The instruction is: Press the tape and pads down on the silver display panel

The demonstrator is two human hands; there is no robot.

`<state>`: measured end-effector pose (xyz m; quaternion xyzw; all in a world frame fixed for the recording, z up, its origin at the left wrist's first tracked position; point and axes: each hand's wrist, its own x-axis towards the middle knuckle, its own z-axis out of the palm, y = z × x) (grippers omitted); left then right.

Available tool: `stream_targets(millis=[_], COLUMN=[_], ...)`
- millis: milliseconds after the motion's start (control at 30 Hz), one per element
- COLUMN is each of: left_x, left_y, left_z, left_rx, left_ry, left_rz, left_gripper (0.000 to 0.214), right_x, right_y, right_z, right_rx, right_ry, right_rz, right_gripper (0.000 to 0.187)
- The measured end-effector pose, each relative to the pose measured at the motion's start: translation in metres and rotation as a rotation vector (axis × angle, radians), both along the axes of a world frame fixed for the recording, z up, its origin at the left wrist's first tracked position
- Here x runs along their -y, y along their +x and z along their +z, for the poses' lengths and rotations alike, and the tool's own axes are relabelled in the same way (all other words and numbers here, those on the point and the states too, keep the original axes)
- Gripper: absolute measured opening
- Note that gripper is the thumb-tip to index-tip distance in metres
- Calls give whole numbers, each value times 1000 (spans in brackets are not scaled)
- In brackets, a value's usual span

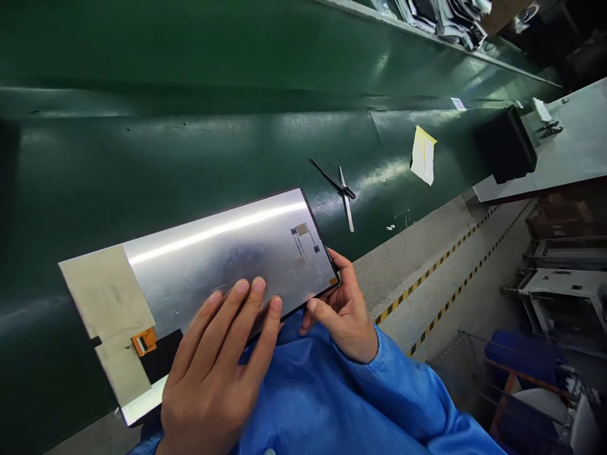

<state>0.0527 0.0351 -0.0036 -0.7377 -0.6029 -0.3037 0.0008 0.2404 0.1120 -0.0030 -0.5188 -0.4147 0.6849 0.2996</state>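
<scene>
A long flat display panel (208, 253) with a shiny metal back lies tilted at the near edge of the green belt. It carries small code labels near its right end, a beige sheet at its left end and an orange flex connector (143, 341). My left hand (218, 366) rests flat on the panel's near edge, fingers stretched out together. My right hand (344, 309) pinches the panel's right corner between thumb and fingers. Both arms wear blue sleeves.
The green conveyor belt (190, 126) fills the view. On it lie tweezers (346, 202) crossed with a thin black tool, and a yellow-edged paper slip (423, 155). A black box (506, 145) sits at the grey table's corner. Striped floor tape and racks are to the right.
</scene>
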Motion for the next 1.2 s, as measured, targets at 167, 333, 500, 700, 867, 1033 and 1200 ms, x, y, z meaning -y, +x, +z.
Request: stream_targets(millis=[167,333,500,700,867,1033,1200], left_x=[0,-1,-1,0,0,-1,-1], left_y=[0,0,0,0,-1,0,0], left_z=[0,-3,-2,-3,-3,-4,-5], left_rx=[22,15,13,22,9,11,13], left_ry=[-11,21,3,12,15,20,22], left_rz=[3,6,-2,-11,-9,10,0], left_gripper=[51,50,49,54,53,52,55], right_x=[3,0,-1,1,1,-4,-9], right_y=[3,8,6,4,11,19,25], right_z=[-5,-6,-2,-2,-11,-9,-5], right_rx=[-21,-74,-34,-41,-74,-82,-71], right_ry=[18,9,-10,-18,-18,-47,-44], right_rz=[12,49,62,42,55,128,178], right_gripper=[95,97,100,98,97,96,94])
